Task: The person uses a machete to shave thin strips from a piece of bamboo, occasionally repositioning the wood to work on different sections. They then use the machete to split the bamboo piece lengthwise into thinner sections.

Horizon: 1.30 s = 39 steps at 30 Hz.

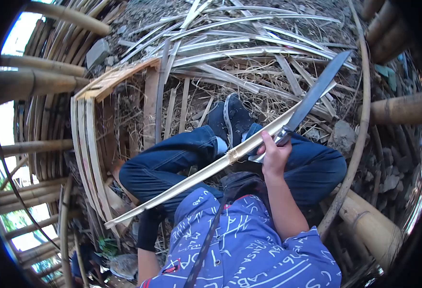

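My right hand is closed around the handle of a long machete, whose blade points up and to the right. A split bamboo strip runs diagonally across my lap, with a rough joint near its middle. It passes beside the right hand and under the blade; the thumb lies close to its edge. My left hand, in a black covering, is at the strip's lower left part and appears to grip it. Its fingers are mostly hidden in the dark.
Several split bamboo strips lie on the ground ahead, among shavings. A wooden crate stands at the left. Thick bamboo poles and stones are at the right. My crossed legs are beneath the strip.
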Tool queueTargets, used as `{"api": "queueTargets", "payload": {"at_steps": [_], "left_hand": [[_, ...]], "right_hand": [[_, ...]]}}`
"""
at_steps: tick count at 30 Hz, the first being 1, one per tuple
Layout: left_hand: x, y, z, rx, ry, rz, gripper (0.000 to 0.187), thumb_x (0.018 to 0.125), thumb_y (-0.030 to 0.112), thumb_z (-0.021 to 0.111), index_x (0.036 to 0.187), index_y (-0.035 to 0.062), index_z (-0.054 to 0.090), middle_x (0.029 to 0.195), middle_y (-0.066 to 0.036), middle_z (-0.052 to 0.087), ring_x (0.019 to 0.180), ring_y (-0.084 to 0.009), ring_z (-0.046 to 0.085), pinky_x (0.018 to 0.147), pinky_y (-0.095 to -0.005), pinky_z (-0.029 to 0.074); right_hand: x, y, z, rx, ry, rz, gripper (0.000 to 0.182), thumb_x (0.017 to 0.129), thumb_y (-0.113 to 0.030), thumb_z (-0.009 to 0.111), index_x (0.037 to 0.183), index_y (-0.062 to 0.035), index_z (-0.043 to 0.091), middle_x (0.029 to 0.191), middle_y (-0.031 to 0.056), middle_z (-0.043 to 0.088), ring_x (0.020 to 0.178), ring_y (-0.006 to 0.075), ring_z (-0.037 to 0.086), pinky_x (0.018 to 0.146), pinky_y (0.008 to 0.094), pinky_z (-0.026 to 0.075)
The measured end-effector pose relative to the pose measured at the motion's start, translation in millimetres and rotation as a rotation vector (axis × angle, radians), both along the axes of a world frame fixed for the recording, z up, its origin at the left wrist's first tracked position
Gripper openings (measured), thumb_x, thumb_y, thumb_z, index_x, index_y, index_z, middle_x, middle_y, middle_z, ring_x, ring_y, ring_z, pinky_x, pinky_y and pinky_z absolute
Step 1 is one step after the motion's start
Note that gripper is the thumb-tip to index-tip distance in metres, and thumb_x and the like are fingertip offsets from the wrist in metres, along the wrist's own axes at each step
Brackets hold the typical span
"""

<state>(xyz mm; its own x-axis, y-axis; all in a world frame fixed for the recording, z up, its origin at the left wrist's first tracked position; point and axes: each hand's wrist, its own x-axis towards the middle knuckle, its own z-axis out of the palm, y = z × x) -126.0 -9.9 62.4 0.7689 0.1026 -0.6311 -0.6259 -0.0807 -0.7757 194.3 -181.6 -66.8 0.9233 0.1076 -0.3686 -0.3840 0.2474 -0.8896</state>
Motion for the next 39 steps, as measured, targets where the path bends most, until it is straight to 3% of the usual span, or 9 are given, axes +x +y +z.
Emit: {"api": "queueTargets", "payload": {"at_steps": [6,7,8,12,14,17,31,33,39], "left_hand": [[36,-27,30,-1.967,-0.819,1.973,0.024,0.085,0.019,0.066,0.100,-0.0001,0.067,0.096,-0.017,0.068,0.091,-0.0244,0.066,0.082,-0.0344,0.049],[65,-27,43,-1.931,-0.952,1.795,0.028,0.083,0.022,0.068,0.101,0.0001,0.066,0.097,-0.018,0.067,0.093,-0.0281,0.066,0.082,-0.0351,0.049],[77,-20,33,-1.922,-1.052,1.255,0.034,0.081,0.026,0.070,0.103,0.0005,0.065,0.093,-0.017,0.068,0.088,-0.0296,0.066,0.079,-0.0345,0.050],[124,-7,-9,-2.012,-0.959,1.068,0.029,0.082,0.022,0.070,0.100,0.0005,0.065,0.080,-0.009,0.067,0.076,-0.0163,0.064,0.072,-0.0306,0.050],[135,2,-20,-1.996,-0.002,2.046,0.031,0.086,0.029,0.066,0.099,0.0014,0.066,0.073,-0.005,0.066,0.067,-0.0148,0.063,0.065,-0.0296,0.049],[142,2,-35,-2.074,0.306,2.224,0.031,0.090,0.032,0.061,0.095,0.0023,0.068,0.071,-0.002,0.064,0.063,-0.0115,0.060,0.060,-0.0274,0.047],[101,26,-9,-1.836,0.330,2.414,0.036,0.087,0.036,0.058,0.087,0.0030,0.072,0.068,-0.003,0.065,0.059,-0.0105,0.058,0.060,-0.0274,0.046],[93,30,-14,-1.741,0.204,2.124,0.037,0.087,0.038,0.058,0.084,0.0040,0.072,0.065,-0.003,0.064,0.053,-0.0102,0.055,0.056,-0.0280,0.045],[93,19,-11,-1.994,0.205,2.303,0.035,0.085,0.037,0.061,0.076,0.0045,0.069,0.055,0.001,0.055,0.047,-0.0060,0.046,0.046,-0.0230,0.035]], "right_hand": [[-10,6,10,0.031,-0.021,0.053,0.012,0.082,-0.001,0.066,0.088,-0.0015,0.056,0.071,0.0044,0.059,0.044,0.0077,0.050,0.040,0.0202,0.042],[-12,7,12,0.032,-0.019,0.079,0.012,0.082,-0.001,0.066,0.088,-0.0015,0.056,0.071,0.0044,0.059,0.044,0.0077,0.050,0.040,0.0202,0.042],[-13,5,15,0.049,-0.005,0.099,0.011,0.082,0.000,0.066,0.088,-0.0015,0.056,0.070,0.0043,0.059,0.044,0.0077,0.050,0.040,0.0202,0.042],[-11,1,39,0.016,-0.026,0.067,0.013,0.081,0.000,0.066,0.085,-0.0032,0.054,0.067,0.0031,0.057,0.042,0.0080,0.049,0.039,0.0213,0.042],[-8,-9,47,0.011,-0.058,0.057,0.016,0.080,0.001,0.066,0.084,-0.0056,0.052,0.065,0.0022,0.055,0.041,0.0079,0.048,0.039,0.0220,0.042],[1,-24,51,-0.002,-0.111,0.042,0.015,0.080,0.002,0.066,0.087,-0.0027,0.054,0.071,0.0041,0.058,0.043,0.0085,0.049,0.039,0.0217,0.042],[74,-46,83,-0.117,-0.202,-0.044,0.013,0.082,-0.001,0.064,0.089,-0.0044,0.054,0.066,0.0025,0.054,0.048,0.0077,0.047,0.043,0.0226,0.040],[85,-47,90,-0.131,-0.239,-0.050,0.013,0.082,-0.001,0.064,0.089,-0.0050,0.054,0.065,0.0020,0.053,0.048,0.0077,0.047,0.043,0.0228,0.040],[119,-57,106,-0.188,-0.288,0.024,0.016,0.081,-0.003,0.066,0.087,-0.0065,0.052,0.070,0.0034,0.057,0.047,0.0082,0.047,0.042,0.0243,0.042]]}}
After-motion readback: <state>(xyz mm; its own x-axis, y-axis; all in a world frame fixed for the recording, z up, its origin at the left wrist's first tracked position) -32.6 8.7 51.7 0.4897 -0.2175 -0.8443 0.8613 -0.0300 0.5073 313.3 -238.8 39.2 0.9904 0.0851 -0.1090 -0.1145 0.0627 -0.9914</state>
